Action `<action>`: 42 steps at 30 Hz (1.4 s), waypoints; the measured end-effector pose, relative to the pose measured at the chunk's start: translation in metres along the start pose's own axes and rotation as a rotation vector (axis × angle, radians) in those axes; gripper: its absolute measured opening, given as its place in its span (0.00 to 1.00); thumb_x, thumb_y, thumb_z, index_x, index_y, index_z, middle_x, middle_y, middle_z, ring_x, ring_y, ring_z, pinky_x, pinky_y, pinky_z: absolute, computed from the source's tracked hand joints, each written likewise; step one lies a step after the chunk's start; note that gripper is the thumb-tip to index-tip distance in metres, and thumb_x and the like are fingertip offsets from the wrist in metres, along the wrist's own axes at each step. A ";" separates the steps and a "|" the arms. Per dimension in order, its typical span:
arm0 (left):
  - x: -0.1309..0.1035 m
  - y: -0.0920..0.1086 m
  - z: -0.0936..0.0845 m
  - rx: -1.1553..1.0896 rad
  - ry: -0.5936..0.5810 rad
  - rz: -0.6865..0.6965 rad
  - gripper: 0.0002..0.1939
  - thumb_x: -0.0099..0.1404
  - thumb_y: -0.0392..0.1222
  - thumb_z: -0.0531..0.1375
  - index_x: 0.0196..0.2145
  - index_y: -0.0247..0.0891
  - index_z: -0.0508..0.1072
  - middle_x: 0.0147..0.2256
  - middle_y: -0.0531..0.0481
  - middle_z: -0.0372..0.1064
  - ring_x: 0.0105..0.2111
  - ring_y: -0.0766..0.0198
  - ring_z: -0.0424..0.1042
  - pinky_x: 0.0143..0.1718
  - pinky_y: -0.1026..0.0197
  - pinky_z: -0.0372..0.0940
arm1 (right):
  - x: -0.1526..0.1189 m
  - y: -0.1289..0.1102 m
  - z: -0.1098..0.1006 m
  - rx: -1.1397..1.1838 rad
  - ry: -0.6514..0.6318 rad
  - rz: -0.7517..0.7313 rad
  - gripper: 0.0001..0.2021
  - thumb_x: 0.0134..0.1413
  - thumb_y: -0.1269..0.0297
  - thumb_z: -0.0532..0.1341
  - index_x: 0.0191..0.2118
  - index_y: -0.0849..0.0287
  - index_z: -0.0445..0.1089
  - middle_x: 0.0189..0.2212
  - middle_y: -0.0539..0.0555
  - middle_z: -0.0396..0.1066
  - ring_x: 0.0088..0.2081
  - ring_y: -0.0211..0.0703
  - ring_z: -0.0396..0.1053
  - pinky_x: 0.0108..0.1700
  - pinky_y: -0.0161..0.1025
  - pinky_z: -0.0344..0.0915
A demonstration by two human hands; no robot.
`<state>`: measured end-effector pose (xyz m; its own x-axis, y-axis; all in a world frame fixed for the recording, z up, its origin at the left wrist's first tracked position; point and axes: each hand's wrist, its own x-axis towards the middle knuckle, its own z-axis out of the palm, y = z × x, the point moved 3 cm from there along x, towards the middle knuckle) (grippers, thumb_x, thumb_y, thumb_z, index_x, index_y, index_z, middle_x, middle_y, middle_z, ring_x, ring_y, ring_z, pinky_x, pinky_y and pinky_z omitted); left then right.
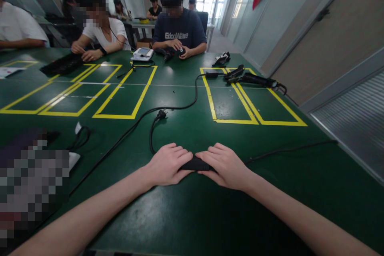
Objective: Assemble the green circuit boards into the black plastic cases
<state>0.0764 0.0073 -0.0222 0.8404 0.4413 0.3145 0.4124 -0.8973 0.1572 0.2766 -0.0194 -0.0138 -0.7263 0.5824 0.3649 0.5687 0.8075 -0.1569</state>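
A black power adapter [196, 164] lies low over the green table, gripped between my two hands. My left hand [169, 164] closes round its left end, thumb on the near side and fingers over the top. The right end is held the same way by my right hand [225, 165]. From behind my left hand a short black cord curves up to a black plug [162, 114] with its prongs showing. Beyond my right hand a thin black cable [288, 150] runs off to the right. The adapter's ends are hidden under my fingers.
Yellow tape rectangles [237, 121] mark the green table [186, 128]. Another long black cable [126, 132] crosses it toward folded black parts [255, 80] at the far right. Opposite, a person in a dark T-shirt [180, 28] handles a small black object. Other people sit leftward.
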 end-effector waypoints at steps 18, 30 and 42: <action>0.001 0.005 -0.007 -0.119 -0.053 -0.182 0.24 0.74 0.63 0.57 0.46 0.37 0.73 0.36 0.47 0.76 0.35 0.56 0.74 0.36 0.57 0.63 | -0.005 0.001 0.001 -0.169 0.024 -0.134 0.15 0.75 0.63 0.51 0.54 0.63 0.71 0.42 0.61 0.78 0.38 0.46 0.72 0.39 0.42 0.65; -0.002 0.002 -0.004 -0.254 -0.007 -0.326 0.21 0.66 0.58 0.68 0.32 0.39 0.68 0.29 0.54 0.68 0.31 0.61 0.67 0.33 0.59 0.57 | -0.005 0.003 0.004 0.148 0.029 0.020 0.19 0.71 0.51 0.58 0.55 0.61 0.70 0.42 0.60 0.78 0.40 0.46 0.76 0.41 0.41 0.70; -0.002 0.003 -0.007 -0.246 0.025 -0.246 0.19 0.76 0.58 0.57 0.37 0.38 0.71 0.32 0.49 0.73 0.32 0.59 0.71 0.34 0.58 0.61 | -0.005 0.001 0.001 0.039 -0.003 0.045 0.17 0.76 0.58 0.52 0.58 0.61 0.70 0.44 0.60 0.77 0.39 0.45 0.76 0.39 0.40 0.70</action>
<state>0.0729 0.0037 -0.0158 0.7160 0.6472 0.2616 0.5020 -0.7378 0.4513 0.2798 -0.0213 -0.0169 -0.7017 0.6183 0.3541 0.5852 0.7836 -0.2087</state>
